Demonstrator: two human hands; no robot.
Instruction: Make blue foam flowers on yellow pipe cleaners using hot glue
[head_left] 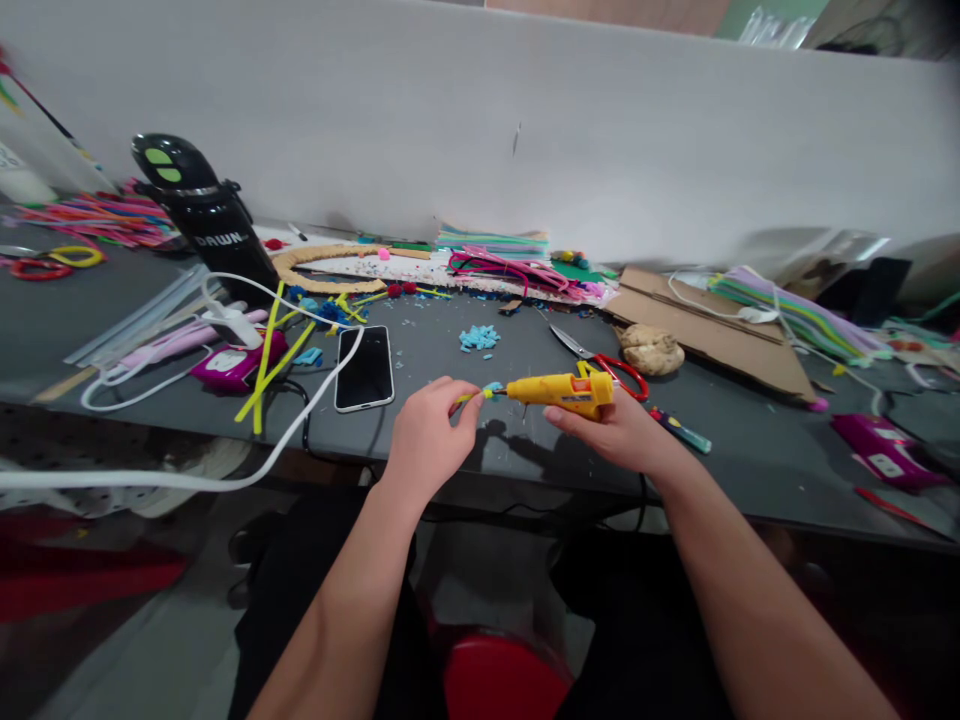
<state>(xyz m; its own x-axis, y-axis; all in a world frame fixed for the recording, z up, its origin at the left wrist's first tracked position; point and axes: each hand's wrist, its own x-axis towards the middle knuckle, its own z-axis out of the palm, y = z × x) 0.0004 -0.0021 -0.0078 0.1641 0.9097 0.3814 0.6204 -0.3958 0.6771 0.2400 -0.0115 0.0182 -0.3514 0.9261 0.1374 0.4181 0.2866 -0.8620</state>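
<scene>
My right hand (611, 432) grips a yellow glue gun (561, 391) over the near edge of the dark table (465, 440), nozzle pointing left. My left hand (431, 435) pinches a thin yellow stick with a small blue piece (491, 389) at its tip, held right against the nozzle. Both hands hover just above the table edge, close together.
A black phone (364, 367) lies left of my hands beside a white cable (292, 430), yellow pipe cleaners (270, 360) and a black bottle (206, 215). Red-handled scissors (611, 367), a blue foam scrap pile (478, 338), cardboard (705, 325) and coloured sheets lie behind. A white wall backs the table.
</scene>
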